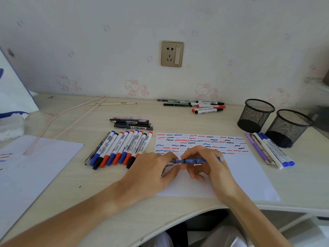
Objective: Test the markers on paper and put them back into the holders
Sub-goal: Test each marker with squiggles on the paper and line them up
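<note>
A blue pen (195, 160) lies level between both hands above the white test paper (249, 172), whose upper part is covered in red, blue and black squiggles. My left hand (153, 172) pinches the pen's left end. My right hand (208, 163) grips its barrel with thumb and fingers. A row of several whiteboard markers (121, 148) lies left of the paper. Two black mesh holders (256, 114) (290, 127) stand at the right, with nothing seen inside them.
Several pens (270, 150) lie right of the paper by the holders. More pens (132, 123) sit above the marker row, and others (204, 106) by the wall. Another sheet (26, 168) and a pink hanger (58, 122) are at the left.
</note>
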